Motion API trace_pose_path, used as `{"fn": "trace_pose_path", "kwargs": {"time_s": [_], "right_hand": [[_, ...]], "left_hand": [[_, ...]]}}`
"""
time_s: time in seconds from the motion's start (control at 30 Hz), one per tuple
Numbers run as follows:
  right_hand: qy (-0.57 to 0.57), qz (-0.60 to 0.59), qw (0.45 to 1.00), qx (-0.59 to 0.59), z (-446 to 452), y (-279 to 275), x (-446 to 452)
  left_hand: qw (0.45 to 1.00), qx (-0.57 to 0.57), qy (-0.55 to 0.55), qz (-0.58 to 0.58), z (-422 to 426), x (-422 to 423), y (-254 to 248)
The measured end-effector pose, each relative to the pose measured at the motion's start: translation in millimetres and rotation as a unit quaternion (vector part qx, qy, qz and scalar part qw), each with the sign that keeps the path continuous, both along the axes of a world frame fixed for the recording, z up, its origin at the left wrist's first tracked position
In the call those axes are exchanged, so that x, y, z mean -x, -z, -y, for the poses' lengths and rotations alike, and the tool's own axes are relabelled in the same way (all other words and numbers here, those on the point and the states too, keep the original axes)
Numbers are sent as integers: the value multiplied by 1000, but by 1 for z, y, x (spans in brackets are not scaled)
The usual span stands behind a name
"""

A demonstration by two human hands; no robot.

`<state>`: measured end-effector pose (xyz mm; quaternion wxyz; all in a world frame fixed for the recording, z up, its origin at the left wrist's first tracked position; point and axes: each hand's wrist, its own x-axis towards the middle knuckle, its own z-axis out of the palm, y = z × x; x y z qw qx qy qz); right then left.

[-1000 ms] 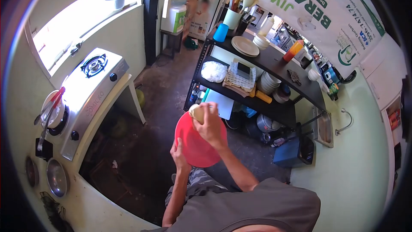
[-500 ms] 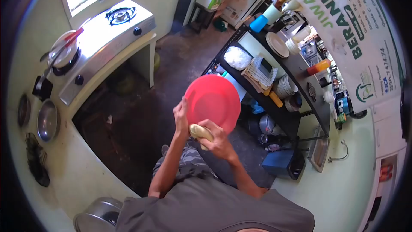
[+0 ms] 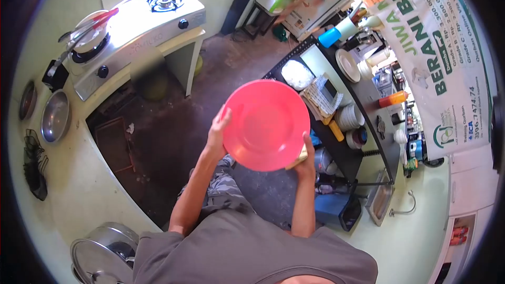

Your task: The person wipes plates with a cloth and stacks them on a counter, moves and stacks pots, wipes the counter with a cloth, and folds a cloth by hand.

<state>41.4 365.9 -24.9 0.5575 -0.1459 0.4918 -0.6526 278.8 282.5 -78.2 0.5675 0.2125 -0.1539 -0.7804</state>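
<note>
A round red plate (image 3: 265,123) is held up in front of my body, its inner face towards me. My left hand (image 3: 215,137) grips its left rim, thumb on top and the other fingers hidden beneath. At the lower right rim, my right hand (image 3: 307,162) is closed on the plate, with a folded pale yellow cloth (image 3: 300,159) caught between palm and plate. Most of the cloth is behind the plate.
To the left, a gas stove (image 3: 139,31) carries a white pot (image 3: 90,34). A metal pan (image 3: 56,115) and large lidded pot (image 3: 102,255) sit on the counter. At right stand a black shelf (image 3: 363,92) with stacked dishes (image 3: 349,121), and a sink (image 3: 380,203).
My right hand has moved from the plate's lower front face to its right rim, taking the cloth along. The plate now appears larger and turned more towards me. The view has shifted slightly.
</note>
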Motion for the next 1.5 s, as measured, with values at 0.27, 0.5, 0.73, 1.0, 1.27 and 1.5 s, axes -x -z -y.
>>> {"fn": "trace_pose_path", "kwargs": {"time_s": [0.27, 0.5, 0.73, 1.0, 1.27, 1.5], "right_hand": [[-227, -337, 903, 138, 1, -22, -62], [-140, -252, 942, 172, -14, -25, -124], [-64, -327, 904, 268, 10, -43, -122], [-4, -220, 962, 163, 31, -15, -113], [29, -253, 959, 125, 18, 33, -122], [107, -201, 966, 120, -3, 12, -94]], "left_hand": [[952, 92, -85, 281, 10, -10, 24], [972, 115, -6, 204, -2, 8, 19], [974, 158, 28, 161, -28, 26, -23], [986, 106, 85, 100, -37, 23, -48], [985, 78, 117, 102, -53, 18, -38], [964, 110, 182, 162, -54, 48, -9]]}}
